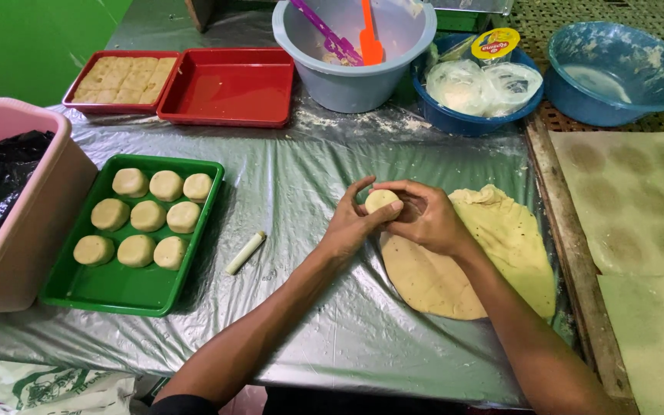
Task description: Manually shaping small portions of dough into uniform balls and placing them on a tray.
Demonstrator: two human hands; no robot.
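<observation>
Far left of the green tray (109,288), a pink tub (36,207) lined with black plastic is sitting at the desk (301,192) edge. The green tray is holding nine shaped dough rounds (147,216) in three rows; its near third is bare, so by my reading there is room for another row.

Behind the tray, one red tray (121,81) is carrying scored dough squares and its neighbour (228,84) is standing empty. Just right of the green tray, a small pale stick (246,252) is lying on the plastic sheet.

Further right, the left hand (351,223) and right hand (424,219) are cupping one dough ball (382,200), both grips closing around it, above the desk. Right of that, a large flat dough sheet (493,261) is lying unused: much is left to portion.
</observation>
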